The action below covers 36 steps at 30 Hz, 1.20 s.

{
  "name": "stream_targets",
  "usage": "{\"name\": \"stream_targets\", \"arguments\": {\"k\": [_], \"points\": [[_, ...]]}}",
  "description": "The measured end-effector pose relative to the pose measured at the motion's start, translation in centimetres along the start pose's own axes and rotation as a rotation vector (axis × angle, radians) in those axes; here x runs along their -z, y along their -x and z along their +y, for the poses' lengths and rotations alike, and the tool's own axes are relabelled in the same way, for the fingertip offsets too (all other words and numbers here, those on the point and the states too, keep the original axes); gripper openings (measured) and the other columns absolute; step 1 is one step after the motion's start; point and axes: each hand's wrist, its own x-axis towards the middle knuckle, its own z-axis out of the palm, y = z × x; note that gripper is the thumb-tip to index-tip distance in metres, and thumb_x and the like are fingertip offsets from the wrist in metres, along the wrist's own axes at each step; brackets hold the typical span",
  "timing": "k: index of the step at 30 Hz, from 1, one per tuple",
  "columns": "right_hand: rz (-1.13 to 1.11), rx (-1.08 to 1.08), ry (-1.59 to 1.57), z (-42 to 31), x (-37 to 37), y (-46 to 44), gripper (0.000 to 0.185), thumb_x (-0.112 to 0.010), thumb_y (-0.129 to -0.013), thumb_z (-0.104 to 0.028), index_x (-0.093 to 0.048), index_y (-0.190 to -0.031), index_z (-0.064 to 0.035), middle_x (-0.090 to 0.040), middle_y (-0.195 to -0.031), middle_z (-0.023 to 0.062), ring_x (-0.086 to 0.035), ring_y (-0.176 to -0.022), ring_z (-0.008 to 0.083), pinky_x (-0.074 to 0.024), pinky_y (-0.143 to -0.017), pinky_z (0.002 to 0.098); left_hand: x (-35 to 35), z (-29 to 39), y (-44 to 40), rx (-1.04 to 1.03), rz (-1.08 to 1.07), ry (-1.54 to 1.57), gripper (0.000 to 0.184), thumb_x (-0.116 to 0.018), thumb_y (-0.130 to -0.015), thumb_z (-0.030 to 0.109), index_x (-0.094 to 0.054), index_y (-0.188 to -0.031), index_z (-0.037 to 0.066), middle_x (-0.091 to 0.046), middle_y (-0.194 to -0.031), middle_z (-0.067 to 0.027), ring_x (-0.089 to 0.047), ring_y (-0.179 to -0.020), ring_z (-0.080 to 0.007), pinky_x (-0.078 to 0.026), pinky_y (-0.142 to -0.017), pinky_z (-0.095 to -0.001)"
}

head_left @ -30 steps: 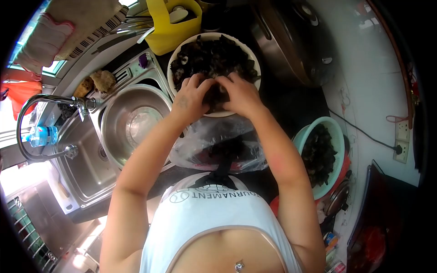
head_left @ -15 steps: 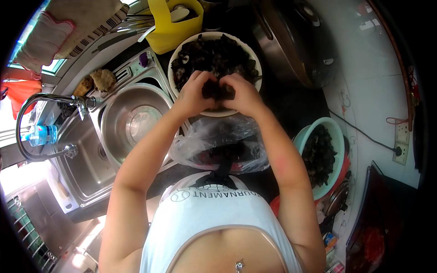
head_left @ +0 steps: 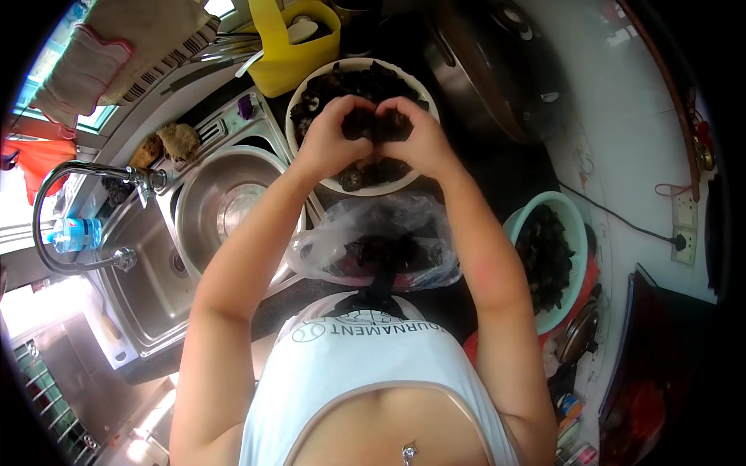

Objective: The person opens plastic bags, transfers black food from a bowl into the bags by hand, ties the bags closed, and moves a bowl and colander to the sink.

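A pale, round bowl point(head_left: 291, 128) holds a heap of dark, ruffled pieces that look like wood ear mushrooms point(head_left: 388, 79). Over its near half, my left hand point(head_left: 332, 141) and my right hand point(head_left: 420, 144) face each other with curled fingers. Their thumbs almost meet, and a dark mushroom piece seems to be held between them; my fingers partly hide it. Just this side of the bowl lies a clear plastic bag point(head_left: 330, 237) with more dark pieces inside.
To the left is a steel sink point(head_left: 148, 272) with a large metal basin point(head_left: 206, 194) and a curved faucet point(head_left: 47, 202). A light-green colander point(head_left: 576, 272) of dark pieces stands at right. Behind the bowl are a yellow holder point(head_left: 291, 66) and a big dark pot point(head_left: 482, 85).
Both hands have turned and shifted slightly away from me over the bowl, their thumbs now closer together. More of the near heap shows below them. The whole view has moved a little.
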Motion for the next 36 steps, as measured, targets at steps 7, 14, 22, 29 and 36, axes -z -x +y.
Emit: {"name": "stream_targets", "arguments": {"k": [7, 14, 22, 29, 36], "points": [[0.073, 0.015, 0.075, -6.7, 2.3, 3.7, 0.046, -0.078, -0.062, -0.005, -0.059, -0.104, -0.0094, -0.063, -0.094, 0.0052, -0.060, -0.088, 0.0169, -0.0471, -0.082, 0.0291, 0.1, 6.6, 2.0, -0.143, -0.038, -0.022, 0.048, -0.066, -0.065, 0.003, -0.057, -0.112, 0.004, -0.060, -0.095, -0.0028, -0.055, -0.086, -0.0100, -0.046, -0.079, -0.0243], [-0.053, -0.167, 0.122, -7.4, 2.0, 14.6, 0.044, -0.078, -0.062, -0.008, -0.058, -0.101, -0.0078, -0.061, -0.091, 0.0062, -0.059, -0.086, 0.0182, -0.0467, -0.078, 0.0289, -5.7, 5.9, 11.9, 0.068, -0.180, 0.240, 0.051, -0.070, -0.063, 0.001, -0.054, -0.111, 0.005, -0.059, -0.091, -0.0058, -0.057, -0.085, -0.0128, -0.049, -0.075, -0.0268], [-0.128, -0.508, -0.225, 1.0, -1.8, 16.9, 0.047, -0.072, -0.061, -0.006, -0.057, -0.106, -0.0070, -0.060, -0.096, 0.0086, -0.058, -0.093, 0.0185, -0.0462, -0.081, 0.0295, -7.4, 0.6, 12.8, 0.567, -0.328, 0.218, 0.050, -0.069, -0.065, 0.010, -0.057, -0.114, 0.007, -0.063, -0.089, -0.0087, -0.060, -0.081, -0.0166, -0.050, -0.073, -0.0297], [-0.177, -0.333, 0.133, 4.7, -2.1, 13.6, 0.058, -0.076, -0.067, -0.021, -0.057, -0.121, -0.0091, -0.057, -0.117, 0.0167, -0.058, -0.105, 0.0304, -0.0457, -0.091, 0.0363, -6.4, -3.9, 9.7, 0.482, -0.303, -0.072, 0.054, -0.066, -0.070, 0.012, -0.057, -0.123, 0.007, -0.063, -0.102, -0.0126, -0.062, -0.090, -0.0228, -0.051, -0.079, -0.0316], [-0.316, -0.356, 0.559, 1.7, 1.1, 15.1, 0.048, -0.066, -0.080, -0.024, -0.057, -0.126, -0.0117, -0.053, -0.130, 0.0149, -0.055, -0.114, 0.0331, -0.0452, -0.096, 0.0397, -2.7, -0.6, 11.1, 0.208, -0.442, -0.441, 0.057, -0.059, -0.075, 0.005, -0.050, -0.131, 0.008, -0.052, -0.127, -0.0219, -0.053, -0.115, -0.0349, -0.044, -0.097, -0.0376]]}}
